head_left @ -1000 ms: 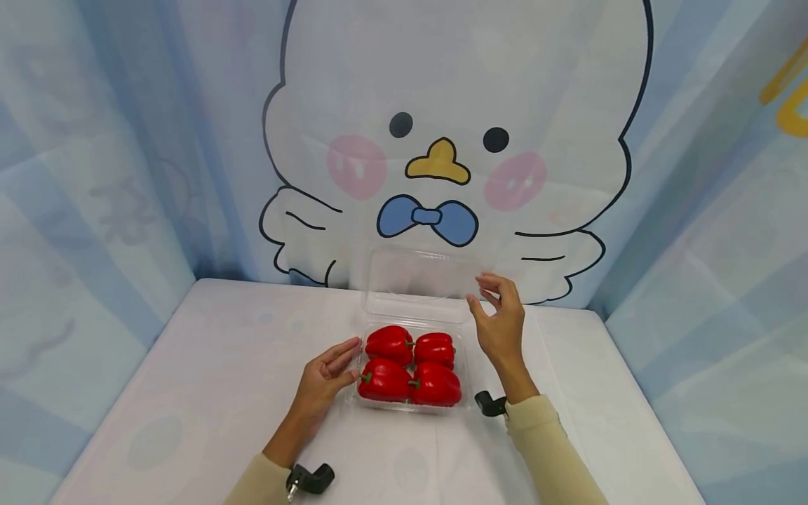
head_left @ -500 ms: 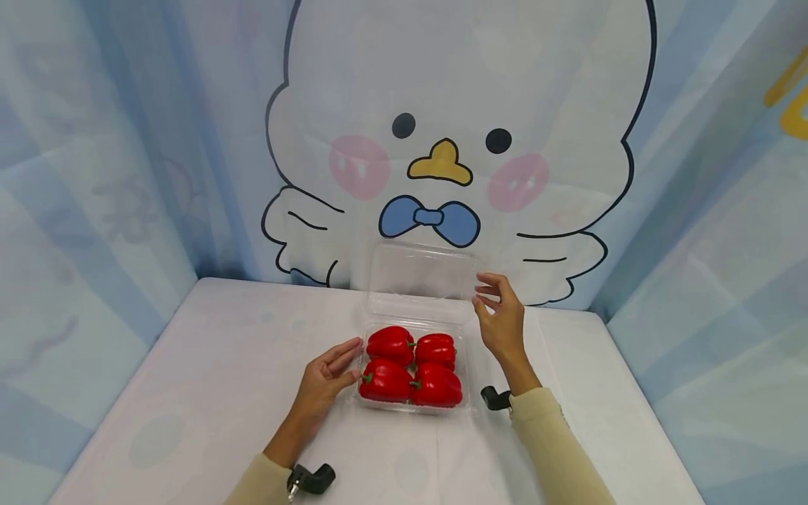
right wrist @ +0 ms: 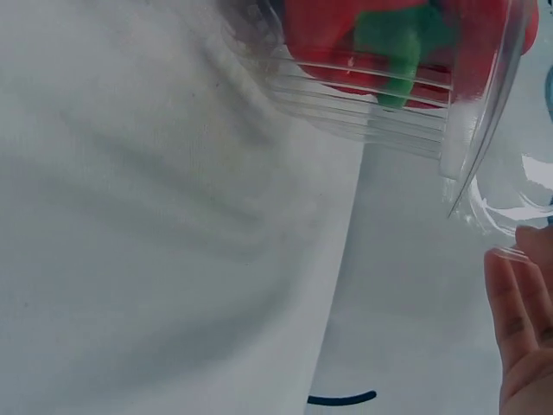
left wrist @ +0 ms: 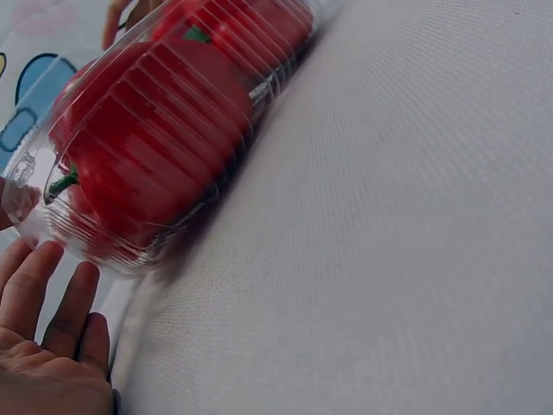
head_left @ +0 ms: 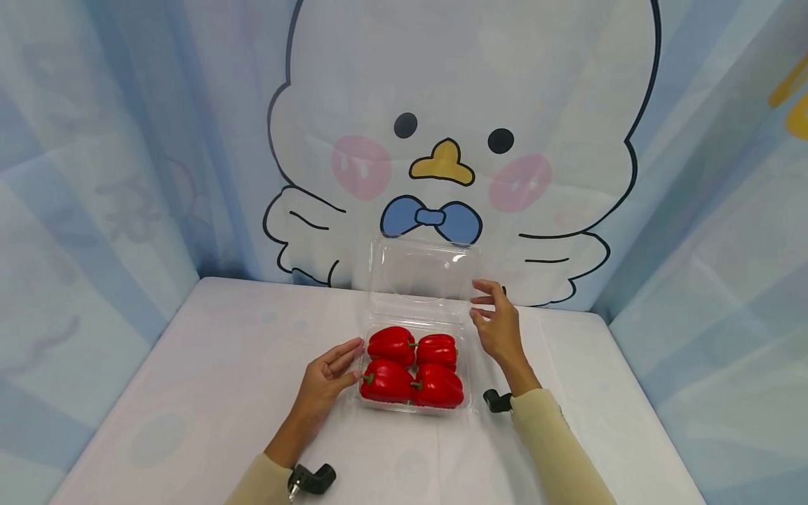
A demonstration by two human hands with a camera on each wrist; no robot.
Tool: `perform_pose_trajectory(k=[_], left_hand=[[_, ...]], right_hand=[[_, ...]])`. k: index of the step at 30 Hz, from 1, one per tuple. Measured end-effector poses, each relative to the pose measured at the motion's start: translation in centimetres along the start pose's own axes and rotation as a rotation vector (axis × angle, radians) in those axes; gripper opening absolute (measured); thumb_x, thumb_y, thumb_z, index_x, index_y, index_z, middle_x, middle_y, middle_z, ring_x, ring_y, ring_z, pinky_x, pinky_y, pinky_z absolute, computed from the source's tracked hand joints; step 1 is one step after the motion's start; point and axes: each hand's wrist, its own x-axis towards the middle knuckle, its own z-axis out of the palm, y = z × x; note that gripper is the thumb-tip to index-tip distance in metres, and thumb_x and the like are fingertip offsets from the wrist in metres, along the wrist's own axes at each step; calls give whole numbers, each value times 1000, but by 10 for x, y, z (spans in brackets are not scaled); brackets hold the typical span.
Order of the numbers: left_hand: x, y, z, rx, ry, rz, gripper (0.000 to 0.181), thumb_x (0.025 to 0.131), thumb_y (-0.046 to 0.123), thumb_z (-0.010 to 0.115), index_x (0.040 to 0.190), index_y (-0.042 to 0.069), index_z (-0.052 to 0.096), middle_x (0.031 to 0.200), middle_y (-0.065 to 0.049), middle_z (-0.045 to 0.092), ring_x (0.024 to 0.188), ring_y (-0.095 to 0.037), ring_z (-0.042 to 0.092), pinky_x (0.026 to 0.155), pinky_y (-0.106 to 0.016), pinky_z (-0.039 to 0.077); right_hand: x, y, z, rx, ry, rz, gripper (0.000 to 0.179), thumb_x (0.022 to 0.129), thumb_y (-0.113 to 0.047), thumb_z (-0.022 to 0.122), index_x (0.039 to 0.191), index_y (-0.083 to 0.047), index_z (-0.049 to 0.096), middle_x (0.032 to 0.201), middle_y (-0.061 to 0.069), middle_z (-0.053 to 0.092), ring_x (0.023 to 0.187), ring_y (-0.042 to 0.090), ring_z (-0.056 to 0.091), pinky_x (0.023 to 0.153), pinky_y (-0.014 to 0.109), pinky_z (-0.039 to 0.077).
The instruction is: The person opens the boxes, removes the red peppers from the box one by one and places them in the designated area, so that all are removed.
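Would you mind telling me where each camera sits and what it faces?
Head: above, facing down and forward at the box of peppers; both hands and sleeves show.
Left wrist: at table height beside the box; left hand shows.
Right wrist: low, facing the lid; right hand shows.
All share the box.
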Motion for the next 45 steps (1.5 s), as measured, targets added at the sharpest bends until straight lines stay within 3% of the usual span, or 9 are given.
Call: perform_pose_trajectory(k=[10,22,35,45], left_hand=[[-1,1,0,1,1,15,58,98,4,73,153,15,57,155,-4,61,152,-23,50,113,-22,48],[-2,1,2,7,4,23,58,99,4,72,154,13,56,156,-8,60,153,-27,49,112,-21,48],[-1,2,3,11,10,10,57,98,5,74,153,14,57,155,-5,62,152,-24,51,112,-23,49],[-1,2,2,18,6,13,58,98,4,74,152,14,57,155,-5,62,151,-24,51,112,-22,49]], right_hand=[[-2,10,5,-22,-54,12,69,96,7,71,155,-21,49,156,12,57,123,39,70,102,50,62],[-3,16,9,-66,-98,47,64,98,2,71,155,-19,51,155,12,58,122,32,70,103,47,62],[-7,11,6,-115,-18,39,59,95,-6,78,149,-18,58,148,14,63,125,36,67,106,50,60],[-20,-11,-7,-94,21,-42,63,90,-17,86,148,-20,60,147,11,63,124,32,66,106,49,60]])
